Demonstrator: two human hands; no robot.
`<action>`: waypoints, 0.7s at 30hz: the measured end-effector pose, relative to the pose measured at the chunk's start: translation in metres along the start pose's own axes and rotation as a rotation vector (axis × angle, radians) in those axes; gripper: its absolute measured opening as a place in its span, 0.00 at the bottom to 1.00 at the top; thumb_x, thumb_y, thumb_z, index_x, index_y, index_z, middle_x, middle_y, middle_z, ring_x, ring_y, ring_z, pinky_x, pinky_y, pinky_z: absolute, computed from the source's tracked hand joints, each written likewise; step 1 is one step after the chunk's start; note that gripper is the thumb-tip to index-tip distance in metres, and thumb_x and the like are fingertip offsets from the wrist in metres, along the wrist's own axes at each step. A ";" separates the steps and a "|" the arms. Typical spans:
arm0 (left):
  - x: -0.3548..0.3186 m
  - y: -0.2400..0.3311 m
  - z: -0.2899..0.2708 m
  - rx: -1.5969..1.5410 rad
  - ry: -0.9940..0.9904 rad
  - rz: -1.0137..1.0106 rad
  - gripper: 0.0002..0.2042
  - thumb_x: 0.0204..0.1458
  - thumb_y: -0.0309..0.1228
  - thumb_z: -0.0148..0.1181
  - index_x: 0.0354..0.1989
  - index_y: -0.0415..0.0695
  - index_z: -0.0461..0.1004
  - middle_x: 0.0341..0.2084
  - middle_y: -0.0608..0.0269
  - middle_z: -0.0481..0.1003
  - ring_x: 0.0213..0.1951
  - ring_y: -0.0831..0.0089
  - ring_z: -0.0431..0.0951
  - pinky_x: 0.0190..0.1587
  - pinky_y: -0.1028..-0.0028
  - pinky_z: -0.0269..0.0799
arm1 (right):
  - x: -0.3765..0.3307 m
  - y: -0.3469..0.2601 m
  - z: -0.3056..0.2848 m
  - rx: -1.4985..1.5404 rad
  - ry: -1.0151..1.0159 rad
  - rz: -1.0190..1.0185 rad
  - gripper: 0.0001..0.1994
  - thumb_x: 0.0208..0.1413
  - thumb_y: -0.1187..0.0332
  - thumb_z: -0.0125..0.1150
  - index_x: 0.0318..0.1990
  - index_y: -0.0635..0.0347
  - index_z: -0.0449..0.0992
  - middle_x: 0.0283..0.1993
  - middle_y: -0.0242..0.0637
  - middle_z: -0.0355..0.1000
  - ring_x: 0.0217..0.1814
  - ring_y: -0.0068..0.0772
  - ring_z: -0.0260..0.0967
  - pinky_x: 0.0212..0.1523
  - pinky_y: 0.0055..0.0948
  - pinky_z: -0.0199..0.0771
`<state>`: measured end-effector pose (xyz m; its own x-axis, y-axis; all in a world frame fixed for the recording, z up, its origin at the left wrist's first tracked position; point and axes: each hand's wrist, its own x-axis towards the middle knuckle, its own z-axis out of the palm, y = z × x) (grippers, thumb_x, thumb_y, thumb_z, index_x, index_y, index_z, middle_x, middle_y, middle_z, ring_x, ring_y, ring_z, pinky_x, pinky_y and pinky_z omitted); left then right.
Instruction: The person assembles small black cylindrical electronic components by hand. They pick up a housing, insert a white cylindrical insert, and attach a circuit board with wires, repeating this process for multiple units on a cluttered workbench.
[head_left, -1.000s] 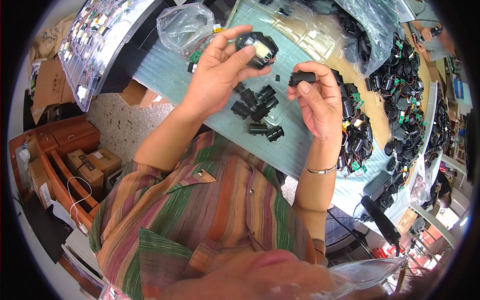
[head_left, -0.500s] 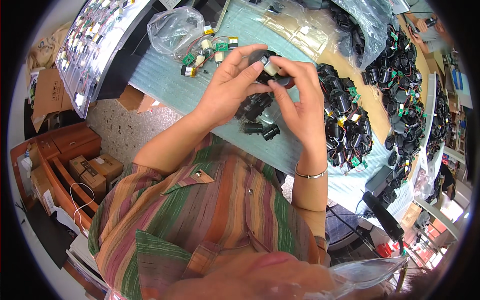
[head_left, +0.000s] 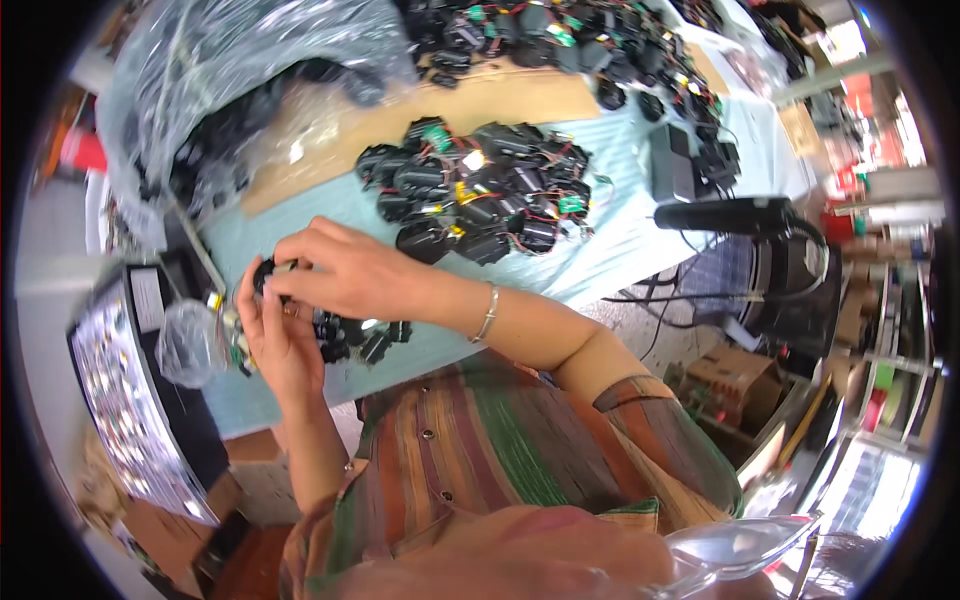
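Both hands meet at the left of the bench around a small black plastic housing [head_left: 264, 276], with a pale piece showing at its top. My left hand [head_left: 284, 345] has its fingers and thumb closed round the lower side of it. From the right, my right hand [head_left: 350, 272] pinches the housing with thumb and fingertips, hiding much of it. Below my right wrist lie several loose black cylindrical parts [head_left: 374, 347]. Small wired parts [head_left: 238, 352], partly behind my left hand, lie beside a clear plastic bag [head_left: 190, 345].
A heap of black assemblies with wires and green boards [head_left: 480, 190] lies beyond my right forearm. More are piled on brown cardboard [head_left: 520, 95] behind. A large clear plastic sheet [head_left: 260, 50] covers dark parts at far left. A black corded device [head_left: 725, 214] juts at right.
The view has swung to the right, so the bench and hands appear farther left. The housing stays between both hands; my right hand now covers more of it.
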<state>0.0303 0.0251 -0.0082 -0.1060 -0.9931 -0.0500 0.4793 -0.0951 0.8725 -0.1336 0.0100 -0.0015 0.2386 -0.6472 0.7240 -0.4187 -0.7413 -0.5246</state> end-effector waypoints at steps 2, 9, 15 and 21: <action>0.002 -0.002 0.004 -0.004 -0.031 -0.002 0.21 0.67 0.29 0.47 0.67 0.40 0.56 0.56 0.53 0.68 0.54 0.67 0.73 0.58 0.66 0.71 | -0.005 0.001 -0.001 -0.011 0.035 0.025 0.14 0.49 0.70 0.66 0.44 0.53 0.76 0.44 0.32 0.71 0.43 0.40 0.66 0.47 0.35 0.71; 0.001 -0.009 0.007 -0.036 -0.057 0.006 0.20 0.68 0.31 0.44 0.66 0.40 0.58 0.57 0.52 0.68 0.56 0.66 0.72 0.58 0.67 0.71 | -0.011 0.001 -0.004 0.020 0.181 0.017 0.13 0.49 0.69 0.68 0.43 0.56 0.77 0.42 0.32 0.71 0.42 0.40 0.66 0.46 0.36 0.70; -0.005 -0.004 0.019 0.082 -0.036 0.069 0.19 0.68 0.31 0.44 0.65 0.39 0.58 0.58 0.48 0.66 0.54 0.66 0.74 0.57 0.68 0.72 | -0.013 -0.004 -0.002 0.027 0.216 0.043 0.15 0.49 0.67 0.70 0.44 0.56 0.78 0.42 0.32 0.71 0.43 0.40 0.65 0.47 0.36 0.69; -0.005 -0.003 0.020 0.215 -0.062 0.214 0.18 0.68 0.29 0.42 0.63 0.36 0.59 0.59 0.46 0.66 0.53 0.63 0.75 0.55 0.67 0.75 | -0.005 -0.006 -0.010 0.322 0.217 0.295 0.18 0.52 0.62 0.68 0.49 0.56 0.77 0.42 0.34 0.72 0.50 0.45 0.66 0.53 0.40 0.66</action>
<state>0.0120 0.0315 -0.0014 -0.0789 -0.9823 0.1700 0.3020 0.1390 0.9431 -0.1413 0.0191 0.0030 -0.0521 -0.8114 0.5822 -0.1405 -0.5712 -0.8087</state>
